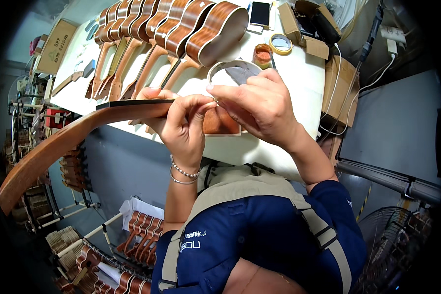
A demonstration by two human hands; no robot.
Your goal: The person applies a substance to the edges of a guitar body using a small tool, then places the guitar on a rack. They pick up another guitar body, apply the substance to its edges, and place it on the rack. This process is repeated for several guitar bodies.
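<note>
A ukulele with an unstrung-looking neck [66, 134] lies across in front of me, its neck pointing left. Its brown body [222, 122] is partly covered by my hands, and a pale-edged curve of it shows behind them. My left hand [183, 120], with bracelets at the wrist, is closed around the end of the dark fretboard [132, 103]. Its thumb and index fingertip meet close to my right fingertips. Just above the body, my right hand [267, 105] is closed in a pinch. Something tiny and shiny shows between the fingertips, too small to name.
Several ukuleles [181, 27] lie in a row on the white table [299, 88]. Beyond my right hand are an orange-brown jar [262, 55], a tape roll [281, 44], a phone [260, 13] and an open cardboard box [316, 46]. Racks of instruments [144, 230] stand lower left.
</note>
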